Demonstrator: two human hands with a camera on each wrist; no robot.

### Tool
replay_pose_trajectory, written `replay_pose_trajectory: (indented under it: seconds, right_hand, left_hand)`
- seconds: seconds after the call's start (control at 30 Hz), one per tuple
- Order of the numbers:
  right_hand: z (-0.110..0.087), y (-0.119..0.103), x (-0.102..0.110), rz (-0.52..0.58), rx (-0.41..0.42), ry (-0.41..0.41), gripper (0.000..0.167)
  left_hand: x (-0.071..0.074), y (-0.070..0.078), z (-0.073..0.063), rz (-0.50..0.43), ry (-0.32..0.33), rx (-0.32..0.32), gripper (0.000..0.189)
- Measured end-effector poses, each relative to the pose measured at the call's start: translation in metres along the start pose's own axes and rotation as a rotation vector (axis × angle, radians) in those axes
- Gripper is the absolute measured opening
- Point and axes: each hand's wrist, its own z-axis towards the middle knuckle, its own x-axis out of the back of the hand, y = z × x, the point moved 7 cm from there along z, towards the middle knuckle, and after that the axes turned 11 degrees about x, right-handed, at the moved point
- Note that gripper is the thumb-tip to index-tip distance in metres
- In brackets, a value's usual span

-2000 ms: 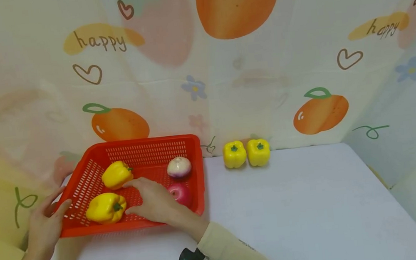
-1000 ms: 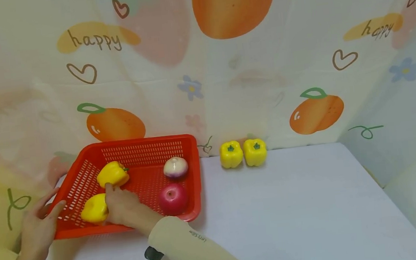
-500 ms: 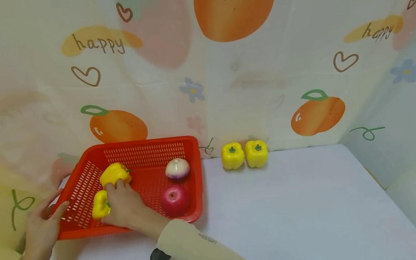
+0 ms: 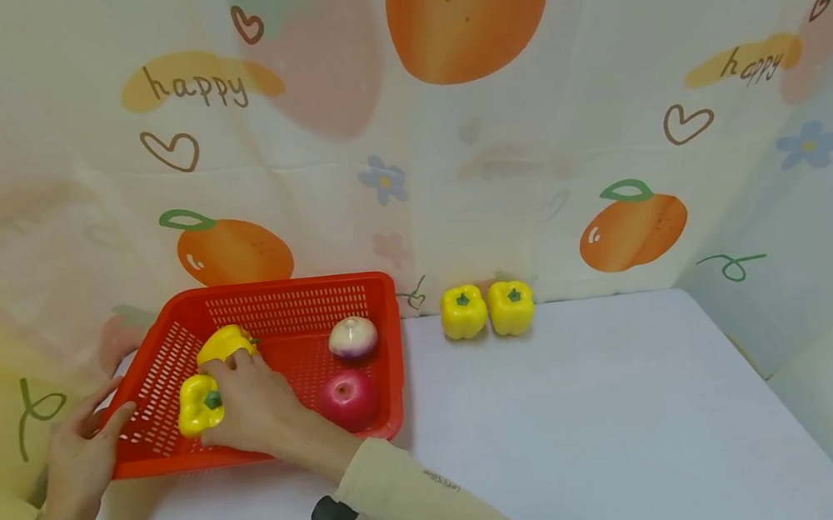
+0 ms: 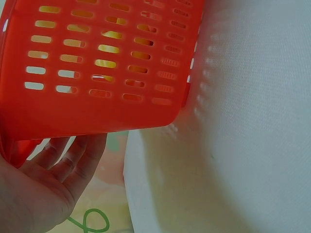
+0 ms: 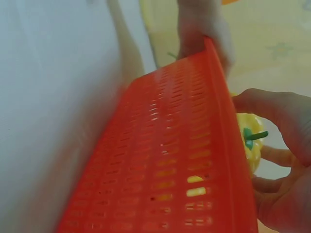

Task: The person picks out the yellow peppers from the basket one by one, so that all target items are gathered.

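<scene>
A red plastic basket [image 4: 291,285] with slotted walls stands on the white table. My left hand [image 4: 78,460] holds its left rim, fingers along the outside in the left wrist view. Inside the basket, my right hand [image 4: 253,405] grips a yellow bell pepper [image 4: 195,407] at the front left. The pepper's green stem [image 6: 255,137] shows between thumb and fingers in the right wrist view. Just behind, a second yellow bell pepper [image 4: 219,343] is partly covered by the right fingers. A white-and-purple round vegetable [image 4: 352,338] and a pinkish-red round fruit [image 4: 349,400] lie on the basket's right side.
Two more yellow bell peppers [image 4: 487,310] stand side by side on the table [image 4: 589,411], right of the basket at the back edge. A cloth [image 4: 486,203] printed with fruit hangs behind and around the table.
The right hand, holding nothing at first, has moved onto the front yellow bell pepper and taken hold of it. That pepper has turned and shifted slightly away. The left hand stays on the rim.
</scene>
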Motion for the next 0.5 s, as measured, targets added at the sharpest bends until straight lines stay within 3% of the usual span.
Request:
replay_pose_trajectory:
  seconds: [0.17,0.37,0.5]
  right_hand:
    - [-0.011,0.008,0.011,0.043,0.009,-0.008,0.075]
    - [-0.022,0.017,0.020,0.059,0.063,-0.024,0.068]
    - [-0.030,0.021,0.030,0.089,0.076,-0.022,0.069]
  left_hand:
    - [-0.002,0.001,-0.001,-0.072,-0.023,-0.002,0.047]
    - [-0.003,0.003,-0.001,0.026,0.014,-0.011,0.049]
    - [0.000,0.004,-0.001,0.024,0.022,-0.014,0.049]
